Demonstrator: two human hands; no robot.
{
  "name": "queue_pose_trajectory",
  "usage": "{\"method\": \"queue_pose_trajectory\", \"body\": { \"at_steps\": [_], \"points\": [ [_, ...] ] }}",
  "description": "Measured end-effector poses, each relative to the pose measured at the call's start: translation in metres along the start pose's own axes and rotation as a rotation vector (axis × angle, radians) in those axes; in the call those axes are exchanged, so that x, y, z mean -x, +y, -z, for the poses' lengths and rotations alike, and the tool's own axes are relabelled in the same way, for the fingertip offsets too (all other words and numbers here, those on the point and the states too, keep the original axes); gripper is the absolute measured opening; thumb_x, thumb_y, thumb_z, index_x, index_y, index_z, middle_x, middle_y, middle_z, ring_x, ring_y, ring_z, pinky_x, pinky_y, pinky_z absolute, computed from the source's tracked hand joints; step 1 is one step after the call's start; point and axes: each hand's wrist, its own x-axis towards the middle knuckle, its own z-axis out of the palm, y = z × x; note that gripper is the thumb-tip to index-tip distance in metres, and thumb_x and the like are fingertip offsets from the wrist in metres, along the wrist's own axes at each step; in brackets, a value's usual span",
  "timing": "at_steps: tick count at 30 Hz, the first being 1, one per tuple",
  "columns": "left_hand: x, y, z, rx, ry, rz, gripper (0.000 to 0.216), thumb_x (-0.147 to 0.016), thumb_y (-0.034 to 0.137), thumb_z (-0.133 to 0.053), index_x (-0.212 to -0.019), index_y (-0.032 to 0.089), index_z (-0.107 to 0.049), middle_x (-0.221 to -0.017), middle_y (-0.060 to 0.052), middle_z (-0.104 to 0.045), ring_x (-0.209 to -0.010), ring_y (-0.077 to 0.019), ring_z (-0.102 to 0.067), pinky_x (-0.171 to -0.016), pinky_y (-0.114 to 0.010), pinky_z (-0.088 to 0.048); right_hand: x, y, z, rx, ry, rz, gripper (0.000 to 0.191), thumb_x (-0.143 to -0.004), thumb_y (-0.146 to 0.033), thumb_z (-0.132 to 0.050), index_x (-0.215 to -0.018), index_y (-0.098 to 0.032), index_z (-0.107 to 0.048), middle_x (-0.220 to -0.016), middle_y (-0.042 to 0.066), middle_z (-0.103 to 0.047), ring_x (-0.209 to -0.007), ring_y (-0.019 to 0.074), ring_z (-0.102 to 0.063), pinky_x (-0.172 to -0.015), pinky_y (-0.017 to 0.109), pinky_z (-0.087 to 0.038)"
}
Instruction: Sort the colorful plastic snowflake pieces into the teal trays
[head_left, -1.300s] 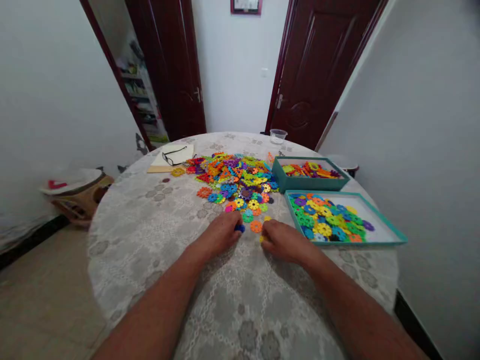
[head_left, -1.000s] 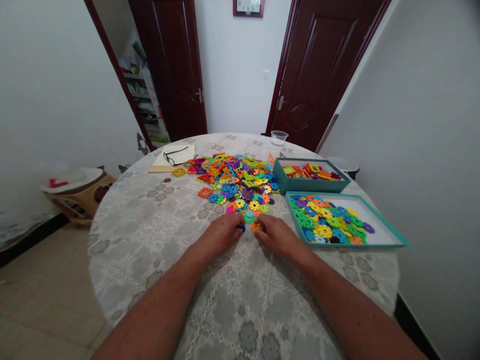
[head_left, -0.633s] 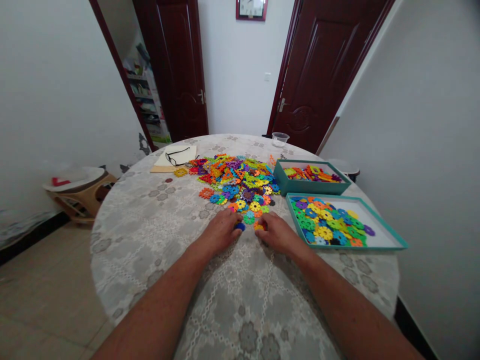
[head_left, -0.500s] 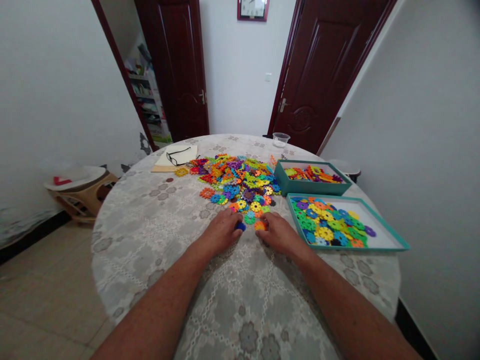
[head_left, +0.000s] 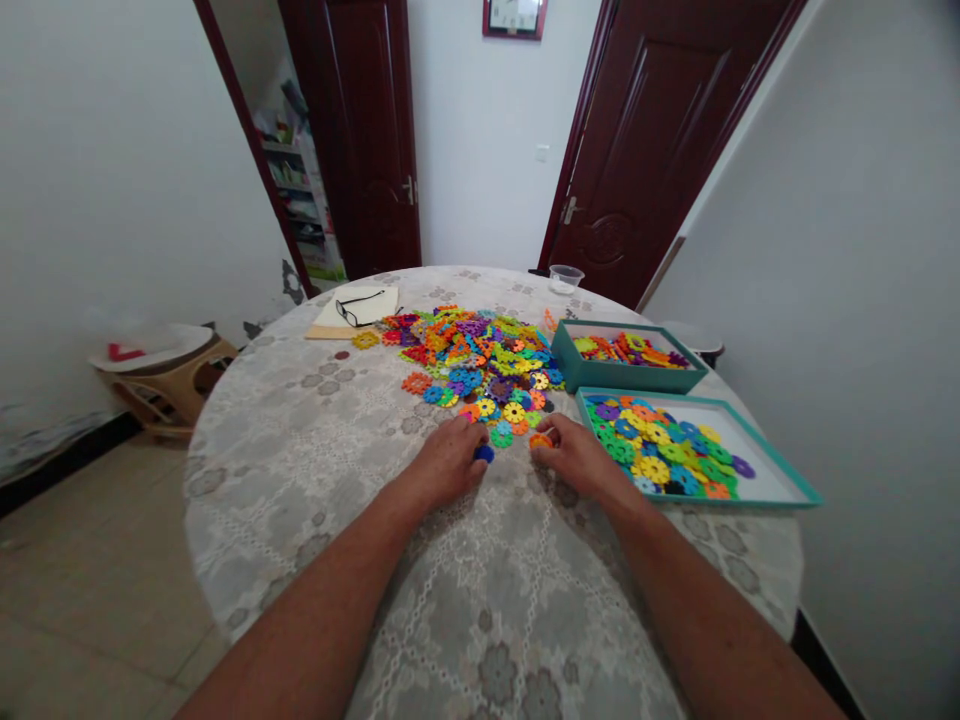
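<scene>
Between the thumb and fingers of my left hand (head_left: 450, 460) is a dark blue snowflake disc (head_left: 485, 454), partly covered by the fingertips. My right hand (head_left: 574, 455) pinches an orange snowflake disc (head_left: 540, 441), lifted a little at the near edge of the pile. A green snowflake disc (head_left: 501, 436) lies on the tablecloth between the two hands. Just beyond my fingers spreads a heap of colourful plastic pieces (head_left: 472, 350), round notched discs nearest me and square or triangular ones farther back.
Right of my right hand lies a shallow teal-rimmed tray (head_left: 772, 460) with many discs. Behind it stands a deeper teal box (head_left: 630, 376) of mixed pieces. Glasses (head_left: 352, 310) rest on paper at the back left; a clear plastic cup (head_left: 565, 280) stands at the far edge.
My right hand has moved right, toward the tray, carrying the orange disc away from the green one. My left hand stays nearly in place with the blue disc.
</scene>
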Motion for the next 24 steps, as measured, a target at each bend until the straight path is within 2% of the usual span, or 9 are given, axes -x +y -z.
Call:
{"method": "queue_pose_trajectory", "body": {
  "at_steps": [2, 4, 7, 14, 18, 21, 24],
  "points": [
    [0.0, 0.002, 0.001, -0.013, -0.003, 0.011, 0.031, -0.086, 0.029, -0.063, -0.116, 0.022, -0.063, -0.115, -0.01, -0.063, -0.109, -0.0273, -0.057, -0.094, -0.038, -0.045, -0.001, 0.006, 0.004, 0.035, 0.01, -0.052, 0.034, -0.084, -0.028, -0.066, -0.117, -0.021, -0.063, -0.083, 0.001, -0.07, -0.072, 0.0173, -0.063, -0.063, 0.025, -0.04],
    [0.001, 0.003, 0.001, -0.019, -0.001, 0.023, 0.03, -0.087, 0.03, -0.062, -0.115, 0.022, -0.063, -0.114, -0.01, -0.062, -0.109, -0.0271, -0.057, -0.094, -0.038, -0.045, -0.002, 0.009, 0.004, 0.107, 0.025, -0.07, 0.037, -0.083, -0.027, -0.068, -0.118, -0.02, -0.064, -0.091, 0.005, -0.073, -0.079, 0.0192, -0.065, -0.068, 0.027, -0.042],
    [0.001, 0.004, -0.001, -0.018, -0.002, 0.029, 0.025, -0.087, 0.029, -0.061, -0.111, 0.021, -0.062, -0.113, -0.011, -0.062, -0.109, -0.0273, -0.057, -0.095, -0.038, -0.045, -0.003, 0.009, 0.003, 0.188, 0.022, -0.039, 0.027, -0.082, -0.025, -0.068, -0.108, -0.02, -0.067, -0.099, 0.008, -0.074, -0.088, 0.0217, -0.065, -0.075, 0.029, -0.043],
    [0.0, 0.001, 0.0, 0.026, 0.002, 0.024, 0.017, -0.085, 0.025, -0.062, -0.101, 0.022, -0.061, -0.108, -0.009, -0.065, -0.106, -0.0266, -0.058, -0.091, -0.037, -0.045, -0.002, 0.002, 0.002, 0.223, 0.02, 0.037, 0.006, -0.082, -0.024, -0.064, -0.083, -0.02, -0.059, -0.085, 0.005, -0.067, -0.078, 0.0192, -0.059, -0.065, 0.027, -0.036],
    [0.001, 0.001, 0.001, 0.086, -0.025, 0.012, 0.015, -0.083, 0.021, -0.062, -0.098, 0.022, -0.062, -0.103, -0.006, -0.068, -0.097, -0.0236, -0.061, -0.083, -0.033, -0.045, 0.006, -0.009, -0.003, 0.114, -0.008, 0.118, 0.002, -0.086, -0.021, -0.058, -0.087, -0.022, -0.059, -0.083, 0.001, -0.066, -0.078, 0.0173, -0.059, -0.068, 0.026, -0.037],
    [0.001, 0.001, -0.003, 0.16, -0.045, -0.005, 0.016, -0.082, 0.016, -0.059, -0.096, 0.024, -0.062, -0.099, -0.002, -0.069, -0.089, -0.0197, -0.061, -0.075, -0.028, -0.043, 0.012, -0.02, -0.009, 0.09, -0.015, 0.185, 0.01, -0.087, -0.019, -0.054, -0.093, -0.022, -0.062, -0.087, 0.002, -0.067, -0.081, 0.018, -0.059, -0.071, 0.027, -0.038],
    [0.001, 0.0, -0.005, 0.198, -0.041, 0.021, 0.025, -0.085, 0.017, -0.06, -0.108, 0.025, -0.062, -0.1, -0.001, -0.07, -0.088, -0.0191, -0.063, -0.074, -0.027, -0.043, 0.013, -0.025, -0.013, 0.142, -0.024, 0.249, 0.008, -0.087, -0.018, -0.054, -0.088, -0.02, -0.062, -0.088, 0.004, -0.067, -0.083, 0.0189, -0.058, -0.073, 0.028, -0.037]
  ]
}}
